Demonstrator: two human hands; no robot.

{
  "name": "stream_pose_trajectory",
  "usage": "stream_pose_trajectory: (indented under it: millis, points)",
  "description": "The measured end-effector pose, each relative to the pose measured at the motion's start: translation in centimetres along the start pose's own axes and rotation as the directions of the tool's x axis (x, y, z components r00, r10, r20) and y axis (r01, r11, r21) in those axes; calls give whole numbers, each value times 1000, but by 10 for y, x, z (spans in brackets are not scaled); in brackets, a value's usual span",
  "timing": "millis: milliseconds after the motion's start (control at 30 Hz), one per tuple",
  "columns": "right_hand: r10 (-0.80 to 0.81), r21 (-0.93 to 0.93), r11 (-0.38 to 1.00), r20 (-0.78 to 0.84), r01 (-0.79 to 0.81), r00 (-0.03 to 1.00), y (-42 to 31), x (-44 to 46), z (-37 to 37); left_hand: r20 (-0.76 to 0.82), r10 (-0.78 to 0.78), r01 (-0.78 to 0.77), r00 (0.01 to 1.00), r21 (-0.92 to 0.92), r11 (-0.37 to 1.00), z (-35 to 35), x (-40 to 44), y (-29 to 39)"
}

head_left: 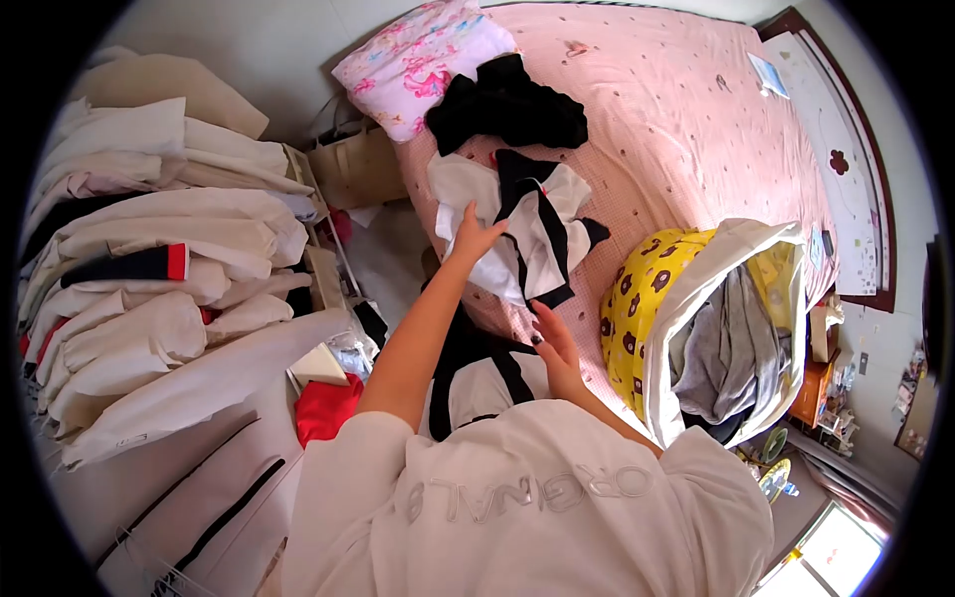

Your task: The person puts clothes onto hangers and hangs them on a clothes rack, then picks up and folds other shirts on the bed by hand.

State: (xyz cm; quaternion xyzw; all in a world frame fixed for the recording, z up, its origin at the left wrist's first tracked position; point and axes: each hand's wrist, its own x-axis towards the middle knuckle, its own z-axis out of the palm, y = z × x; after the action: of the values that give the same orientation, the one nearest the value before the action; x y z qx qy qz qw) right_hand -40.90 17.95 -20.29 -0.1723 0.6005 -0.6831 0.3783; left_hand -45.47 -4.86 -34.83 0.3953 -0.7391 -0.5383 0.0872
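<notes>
A white garment with broad black bands [549, 234] lies loosely spread on the near side of the bed. My left hand [479, 239] rests on its white cloth at the left, fingers stretched and spread. At the garment's lower black edge, my right hand [559, 348] has its fingertips on the hem; the exact grip is partly hidden. Just beyond is a crumpled black garment [509, 104]. Below my hands, close to my body, more white cloth with black stripes [482, 388] is visible.
A yellow patterned fabric basket [637, 298] holding grey clothes [731, 343] stands at right on the pink bed cover [637, 80]. A floral pillow [428, 65] lies at the back. White-covered clothes [189, 239] hang along the left, above a red cloth [328, 406].
</notes>
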Motion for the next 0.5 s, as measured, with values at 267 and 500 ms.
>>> stream_pose_trajectory:
  millis: [267,500]
  points:
    - [454,-692,662,65,-287,889,1,-8,-54,202,-236,172,950,290,941,-3,-14,-12]
    - [-8,-860,448,-278,-245,961,67,53,-79,37,-75,48,997,491,870,-25,-63,16]
